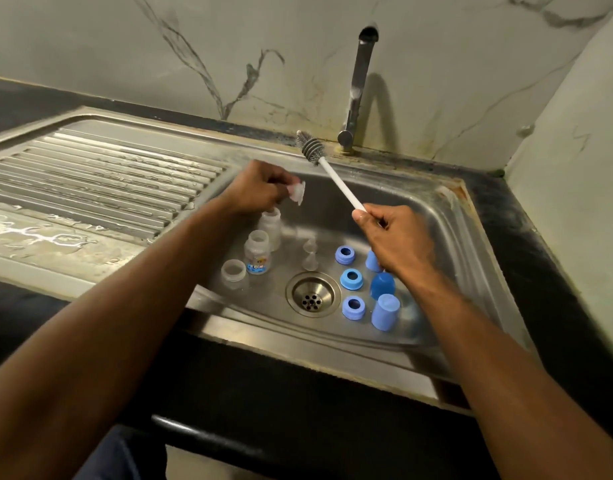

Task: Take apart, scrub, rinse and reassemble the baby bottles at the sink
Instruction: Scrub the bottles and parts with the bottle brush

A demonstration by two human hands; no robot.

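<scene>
Setting: steel sink (447,237) set in a dark counter (526,244), marble wall behind, ribbed drainboard (100,178) on the left, wet in patches.
Tap: tap (358,84) stands at the back rim, spout over the basin.
Basin, left side: 3 clear bottles (257,252) stand upright, mouths open, close together near the left wall.
Basin, middle: 2 clear teats (309,254) stand just behind the drain (312,294).
Basin, right side: 3 blue rings (352,279) lie flat in a line; 3 blue caps (385,311) stand mouth down just right of them.
Open room: bare basin floor shows behind the teats and along the front wall.
Left hand: left hand (260,188) hangs over the basin's back left, fingers curled, pinching a clear teat (296,192) whose flange faces right.
Right hand: right hand (391,237) is above the caps, fingers wrapped round the handle of a brush (332,176).
Brush axis: it slants up and left, grey bristle head at the back rim near the tap's base.
</scene>
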